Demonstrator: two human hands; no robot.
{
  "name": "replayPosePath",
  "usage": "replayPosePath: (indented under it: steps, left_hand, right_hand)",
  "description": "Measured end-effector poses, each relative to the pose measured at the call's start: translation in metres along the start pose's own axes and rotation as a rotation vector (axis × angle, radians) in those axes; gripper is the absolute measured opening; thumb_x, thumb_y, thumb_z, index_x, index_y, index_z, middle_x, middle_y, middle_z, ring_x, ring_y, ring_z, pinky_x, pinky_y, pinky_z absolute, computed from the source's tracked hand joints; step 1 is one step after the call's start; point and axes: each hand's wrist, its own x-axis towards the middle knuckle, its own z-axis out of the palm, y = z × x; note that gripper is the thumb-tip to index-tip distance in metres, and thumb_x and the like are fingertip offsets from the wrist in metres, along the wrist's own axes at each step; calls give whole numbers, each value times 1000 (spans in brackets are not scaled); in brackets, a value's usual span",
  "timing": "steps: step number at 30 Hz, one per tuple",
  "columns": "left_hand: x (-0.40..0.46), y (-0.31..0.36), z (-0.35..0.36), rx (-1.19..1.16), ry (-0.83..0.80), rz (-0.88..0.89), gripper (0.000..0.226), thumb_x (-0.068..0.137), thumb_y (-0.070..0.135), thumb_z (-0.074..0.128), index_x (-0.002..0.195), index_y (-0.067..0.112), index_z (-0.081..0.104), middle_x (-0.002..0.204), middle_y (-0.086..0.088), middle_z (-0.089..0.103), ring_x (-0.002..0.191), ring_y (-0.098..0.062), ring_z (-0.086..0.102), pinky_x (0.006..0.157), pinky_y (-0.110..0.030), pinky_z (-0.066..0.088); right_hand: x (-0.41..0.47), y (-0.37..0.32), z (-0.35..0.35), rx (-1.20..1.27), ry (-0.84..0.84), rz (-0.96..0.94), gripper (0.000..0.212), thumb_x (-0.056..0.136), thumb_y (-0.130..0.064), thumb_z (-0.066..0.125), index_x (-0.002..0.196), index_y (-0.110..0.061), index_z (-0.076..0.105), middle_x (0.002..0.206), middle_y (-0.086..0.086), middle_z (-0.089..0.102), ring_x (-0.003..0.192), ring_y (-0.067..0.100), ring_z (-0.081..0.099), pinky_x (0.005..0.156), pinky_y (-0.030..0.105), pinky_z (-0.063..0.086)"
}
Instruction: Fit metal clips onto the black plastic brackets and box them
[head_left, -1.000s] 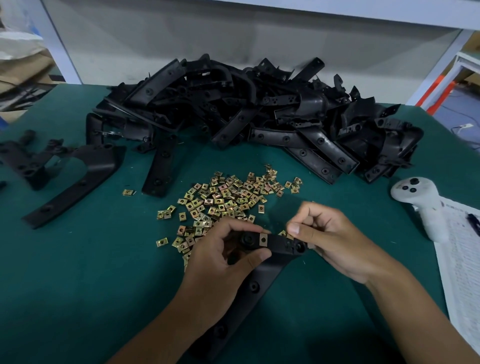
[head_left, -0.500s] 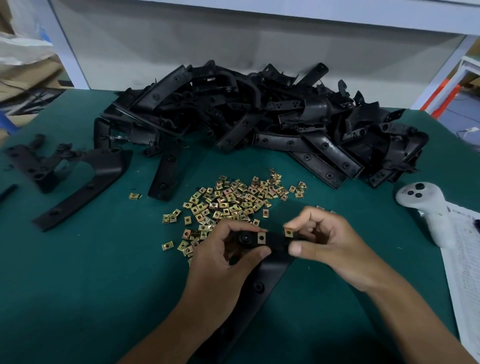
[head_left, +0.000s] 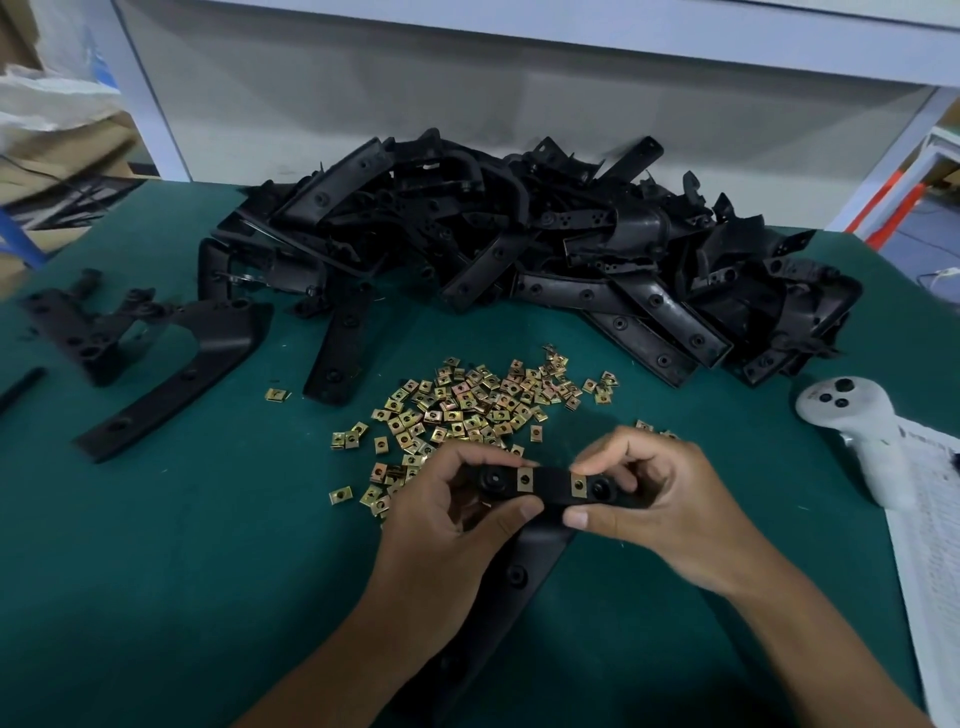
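Since the earlier frames, a second metal clip (head_left: 578, 485) has been seated on the held bracket (head_left: 550, 491), where one second ago only the first clip (head_left: 525, 479) was fitted; the right hand (head_left: 654, 506), previously raised with a clip pinched between its fingertips, has been brought down onto the right end of the part. The bracket is held just above the green table (head_left: 156, 571), directly in front of the loose clips (head_left: 467, 410). Its upper arm is oriented with the long axis running left to right, while its longer leg is directed downward and to the left, toward the person, passing beneath the left hand (head_left: 441, 530). The left end of the upper arm is gripped by the left hand, thumb below and fingers curled over the top edge. The right end is pinched by the right hand, thumb along the near edge and fingers over the far edge, beside the second clip. A large pile of brackets (head_left: 519, 249) is located at the far side of the table. One separate bracket (head_left: 171, 358) lies to the left. A white controller (head_left: 857, 431) rests at the right, touching a printed sheet (head_left: 930, 545).
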Motion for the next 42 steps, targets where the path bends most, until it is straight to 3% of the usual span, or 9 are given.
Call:
replayPosePath:
  steps: [7, 11, 15, 19, 24, 29, 34, 37, 42]
  left_hand:
    - [4, -3, -1, -53, -3, -48, 29, 72, 21, 82, 95, 35, 72, 98, 3, 77, 86, -11, 73, 74, -20, 56]
    - [6, -1, 0, 12, -16, -42, 26, 72, 28, 79, 97, 33, 74, 93, 4, 76, 79, -13, 70, 74, -22, 57]
    - [1, 6, 5, 58, 3, 1, 26, 71, 26, 78, 95, 20, 72, 88, -5, 73, 77, -31, 62, 76, -30, 53]
    - [-4, 25, 14, 143, -45, 88, 27, 73, 27, 81, 97, 21, 71, 95, 14, 75, 85, -1, 68, 75, -9, 49]
    - [-22, 51, 58, 428, -235, 314, 22, 79, 50, 69, 100, 43, 66, 109, 25, 67, 106, 1, 62, 84, -6, 43]
    - [-59, 56, 144, 460, -491, 520, 22, 85, 46, 67, 105, 39, 64, 112, 24, 64, 109, 5, 59, 89, -3, 39]
    - [-115, 38, 239, 389, -729, 606, 23, 81, 40, 75, 101, 34, 66, 107, 23, 63, 105, 2, 60, 91, -14, 43]
    - [-151, 26, 279, 381, -857, 675, 23, 83, 45, 70, 102, 33, 63, 106, 22, 62, 104, -4, 60, 91, -30, 46]
    - [-187, 18, 317, 416, -983, 724, 24, 87, 49, 64, 108, 38, 60, 108, 24, 61, 102, 3, 53, 88, -24, 43]
  right_hand:
    - [0, 5, 0, -3, 36, -23, 25, 69, -38, 88, 86, -31, 71, 84, 24, 65, 76, 36, 49, 66, 31, 40]
    - [3, 0, 0, -1, 30, 4, 24, 70, -36, 87, 88, -31, 71, 89, 15, 70, 82, 42, 58, 71, 46, 46]
    - [1, -12, -7, -45, 21, 29, 25, 72, -35, 89, 91, -31, 73, 84, 26, 59, 76, 39, 54, 70, 41, 40]
    - [-20, -39, -20, -290, 84, -9, 34, 65, -59, 83, 93, -43, 71, 79, 12, 46, 73, 31, 48, 63, 35, 33]
    - [-97, -66, -48, -413, 335, -87, 31, 70, -53, 83, 94, -38, 69, 76, -14, 57, 68, 10, 44, 63, 28, 34]
    - [-216, -76, -74, -415, 603, 20, 29, 74, -29, 90, 95, -25, 70, 78, -13, 60, 69, 10, 40, 66, 22, 34]
    - [-341, -90, -91, -480, 825, 186, 28, 76, -28, 88, 96, -20, 70, 92, 5, 70, 79, 34, 61, 72, 48, 50]
    - [-400, -99, -88, -578, 897, 308, 29, 75, -34, 84, 96, -21, 70, 100, -3, 69, 80, 18, 59, 72, 28, 45]
    - [-457, -105, -80, -677, 998, 406, 31, 73, -40, 81, 98, -28, 68, 103, -9, 66, 77, 12, 53, 70, 21, 40]
